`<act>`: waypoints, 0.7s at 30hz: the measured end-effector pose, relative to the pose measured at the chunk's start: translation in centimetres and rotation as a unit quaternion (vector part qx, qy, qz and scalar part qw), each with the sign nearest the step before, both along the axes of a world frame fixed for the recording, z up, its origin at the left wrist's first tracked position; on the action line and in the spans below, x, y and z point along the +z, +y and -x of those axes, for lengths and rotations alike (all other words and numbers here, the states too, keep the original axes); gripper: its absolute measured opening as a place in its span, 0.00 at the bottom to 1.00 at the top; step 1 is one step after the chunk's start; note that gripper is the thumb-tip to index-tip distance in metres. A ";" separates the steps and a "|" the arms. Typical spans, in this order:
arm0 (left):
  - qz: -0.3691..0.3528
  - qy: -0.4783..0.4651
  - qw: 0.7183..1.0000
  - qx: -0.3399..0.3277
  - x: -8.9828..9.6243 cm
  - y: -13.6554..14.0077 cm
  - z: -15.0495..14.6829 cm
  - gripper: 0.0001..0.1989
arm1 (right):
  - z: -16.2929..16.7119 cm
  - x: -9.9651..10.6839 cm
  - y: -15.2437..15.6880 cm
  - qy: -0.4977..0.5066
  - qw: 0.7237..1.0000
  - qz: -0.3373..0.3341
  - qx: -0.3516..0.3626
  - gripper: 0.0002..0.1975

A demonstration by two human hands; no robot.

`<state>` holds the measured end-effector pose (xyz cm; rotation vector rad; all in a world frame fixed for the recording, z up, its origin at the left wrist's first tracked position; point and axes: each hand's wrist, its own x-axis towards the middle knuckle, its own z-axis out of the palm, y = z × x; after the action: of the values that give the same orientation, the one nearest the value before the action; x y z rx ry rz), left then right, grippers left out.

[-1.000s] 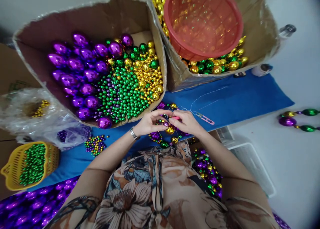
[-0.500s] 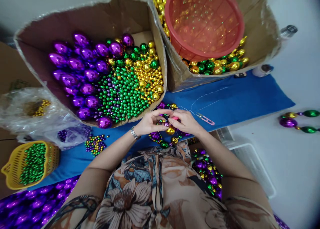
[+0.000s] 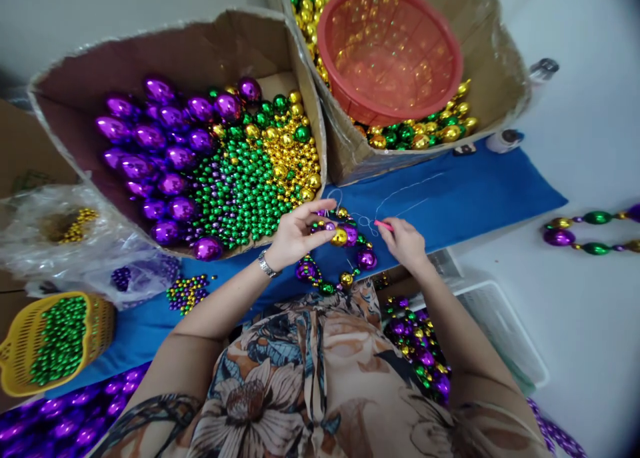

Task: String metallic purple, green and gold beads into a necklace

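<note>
My left hand (image 3: 300, 235), with a metal watch on its wrist, has its thumb and fingers around one end of a bead strand (image 3: 367, 259). Purple, gold and green beads of mixed sizes make up the strand, which curls on the blue cloth near my body. Thin white thread (image 3: 367, 223) runs in loops from the beads across the cloth. To the right, my right hand (image 3: 407, 245) is closed on a small bright pink tool (image 3: 384, 225), its kind hidden by my fingers. A gap lies between the two hands.
A cardboard box (image 3: 327, 131) of purple, green and gold beads stands ahead left. Another box (image 3: 360, 153) holds beads and a red basket (image 3: 390, 111). A yellow basket (image 3: 95, 338) of green beads sits left. A finished-looking strand (image 3: 597, 216) lies right.
My right hand has moved right, away from my left hand, with the pink tool in it. It now covers the spot where pale pink thread snips lay. My left hand's fingers have spread slightly.
</note>
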<state>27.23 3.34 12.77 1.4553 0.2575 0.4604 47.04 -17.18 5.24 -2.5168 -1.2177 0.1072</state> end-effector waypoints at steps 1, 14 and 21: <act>0.005 -0.009 1.000 0.025 0.2 -0.1 -0.3 0.27 | -0.3 -1.1 -1.0 -0.026 0.999 0.032 -0.027 0.22; 0.027 -0.114 0.983 0.142 3.8 -1.2 -3.7 0.24 | 10.0 3.8 3.3 0.274 0.923 -0.183 0.198 0.26; 0.023 -0.192 0.965 0.175 6.1 4.1 -4.7 0.21 | 10.9 12.0 3.5 0.446 0.812 -0.307 0.219 0.18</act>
<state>31.92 7.43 18.92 1.2466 0.2117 1.0040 36.14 -13.70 17.26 -1.2931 -1.1090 0.7702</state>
